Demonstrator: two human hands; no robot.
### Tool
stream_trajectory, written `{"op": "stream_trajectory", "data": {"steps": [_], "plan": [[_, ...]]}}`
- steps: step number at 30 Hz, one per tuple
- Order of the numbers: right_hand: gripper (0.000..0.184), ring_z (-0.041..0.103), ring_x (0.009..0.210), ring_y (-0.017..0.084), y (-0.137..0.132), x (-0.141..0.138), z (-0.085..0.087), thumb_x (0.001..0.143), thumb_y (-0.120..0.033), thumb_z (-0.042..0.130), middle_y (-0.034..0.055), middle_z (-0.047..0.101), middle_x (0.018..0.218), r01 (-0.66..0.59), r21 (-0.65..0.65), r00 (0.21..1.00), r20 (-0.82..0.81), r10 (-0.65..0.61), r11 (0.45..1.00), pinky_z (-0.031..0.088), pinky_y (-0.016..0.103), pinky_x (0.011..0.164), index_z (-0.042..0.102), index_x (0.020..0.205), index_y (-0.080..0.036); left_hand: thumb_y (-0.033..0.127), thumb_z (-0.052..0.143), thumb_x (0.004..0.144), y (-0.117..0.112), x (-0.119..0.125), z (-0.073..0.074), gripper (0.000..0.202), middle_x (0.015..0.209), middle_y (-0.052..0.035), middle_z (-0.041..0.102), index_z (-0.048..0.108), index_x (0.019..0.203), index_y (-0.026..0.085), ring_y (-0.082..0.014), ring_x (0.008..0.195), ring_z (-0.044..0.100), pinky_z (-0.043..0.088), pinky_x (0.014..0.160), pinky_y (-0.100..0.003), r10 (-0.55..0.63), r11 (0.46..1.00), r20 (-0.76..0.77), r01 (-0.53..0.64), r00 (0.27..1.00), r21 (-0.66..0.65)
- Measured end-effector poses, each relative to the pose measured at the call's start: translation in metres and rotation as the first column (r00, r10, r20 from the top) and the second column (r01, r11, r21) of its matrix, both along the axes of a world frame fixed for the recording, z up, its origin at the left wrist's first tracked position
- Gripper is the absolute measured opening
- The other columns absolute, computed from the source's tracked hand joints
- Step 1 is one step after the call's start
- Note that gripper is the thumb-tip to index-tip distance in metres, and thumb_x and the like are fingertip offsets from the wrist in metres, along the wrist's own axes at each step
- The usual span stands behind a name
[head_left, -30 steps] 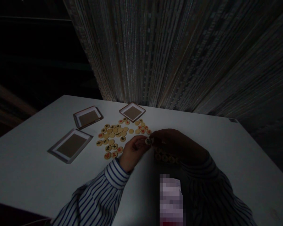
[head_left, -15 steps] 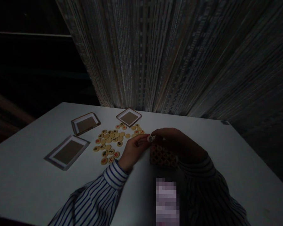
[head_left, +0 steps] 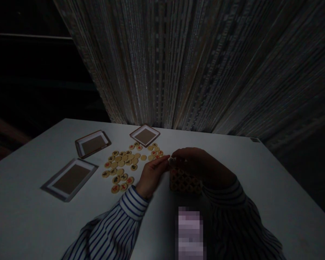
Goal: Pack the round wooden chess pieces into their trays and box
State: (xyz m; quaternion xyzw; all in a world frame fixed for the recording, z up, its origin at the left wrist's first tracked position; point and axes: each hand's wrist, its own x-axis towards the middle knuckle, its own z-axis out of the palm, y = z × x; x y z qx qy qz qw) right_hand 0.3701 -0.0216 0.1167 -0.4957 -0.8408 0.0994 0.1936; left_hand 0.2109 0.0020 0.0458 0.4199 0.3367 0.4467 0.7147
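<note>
A small round xiangqi piece [head_left: 171, 161] is between the fingertips of both hands. My left hand [head_left: 153, 175] pinches it from the left side. From the right, my right hand [head_left: 202, 164] arches over with its fingertips meeting the piece; part of this hand is lost in dark shadow. Below my right hand sits a box [head_left: 185, 181] holding rows of round pieces, its far side covered by the hand. Left of my left hand, loose wooden xiangqi pieces [head_left: 121, 159] lie scattered, some showing red or dark characters and others plain.
Three shallow trays lie beyond and left of the loose pieces: a near tray [head_left: 70, 179], a middle tray [head_left: 93, 143] and a far tray [head_left: 145, 135]. A string curtain [head_left: 165, 65] hangs behind the white table [head_left: 21, 195]. A small dark rectangle [head_left: 254, 140] marks the far right corner.
The view has shifted slightly, moving the trays and loose pieces left in the picture. The held piece has tilted, and my right fingers now cover more of it.
</note>
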Motion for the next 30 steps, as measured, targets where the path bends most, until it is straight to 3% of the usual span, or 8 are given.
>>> {"op": "stream_trajectory", "data": {"steps": [4,11,30], "plan": [[0.020,0.056,0.066,0.011,0.002,-0.001,-0.002,0.085,-0.029,0.044,0.0032,0.064,0.075,-0.003,0.010,1.000,0.011,0.003,1.000,0.039,0.024,0.059,0.060,0.085,-0.017,0.028,0.072,0.061,0.003,0.000,-0.004,0.030,0.080,-0.0053,0.070,0.067,0.087,0.014,-0.0143,0.074,0.062,0.049,0.072,-0.027,0.045,0.999,-0.012,-0.045,0.999,-0.008],[0.013,0.059,0.073,0.014,0.004,-0.004,-0.003,0.080,-0.021,0.050,0.0051,0.066,0.081,0.004,0.016,0.997,0.081,-0.005,1.000,0.043,0.026,0.064,0.062,0.086,-0.018,0.025,0.073,0.058,0.006,0.001,-0.009,0.023,0.071,-0.0015,0.070,0.067,0.078,0.015,-0.0113,0.067,0.062,0.048,0.066,-0.023,0.068,0.997,0.011,-0.067,0.998,-0.042],[0.014,0.059,0.074,0.015,0.005,-0.003,-0.008,0.078,-0.022,0.053,0.0053,0.066,0.082,0.035,-0.037,0.978,0.205,-0.026,0.999,0.041,0.025,0.065,0.062,0.087,-0.018,0.033,0.070,0.061,0.004,0.002,-0.017,0.029,0.077,-0.0060,0.070,0.069,0.081,0.013,-0.0154,0.070,0.062,0.049,0.068,-0.028,0.049,0.998,-0.125,-0.046,0.991,0.032]]}}
